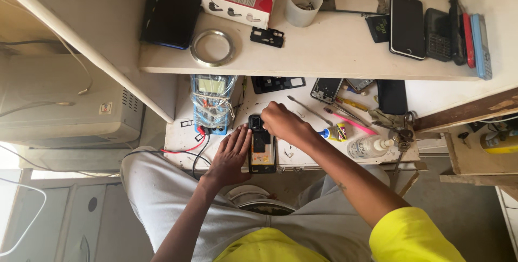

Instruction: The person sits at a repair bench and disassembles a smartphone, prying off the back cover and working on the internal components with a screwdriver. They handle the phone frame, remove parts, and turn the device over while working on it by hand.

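Centre of frame: one opened phone [262, 151] on desk [302, 157], long axis vertical; left hand [231, 155] flat, fingers spread beside it; right hand [281, 123] fingers pinching its top end.

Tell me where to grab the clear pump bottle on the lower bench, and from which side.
Grip the clear pump bottle around its round body, coming from the bench's front edge. It lies on its side with the nozzle pointing right toward the keys, and tools crowd its far side, so the near side looks freest.
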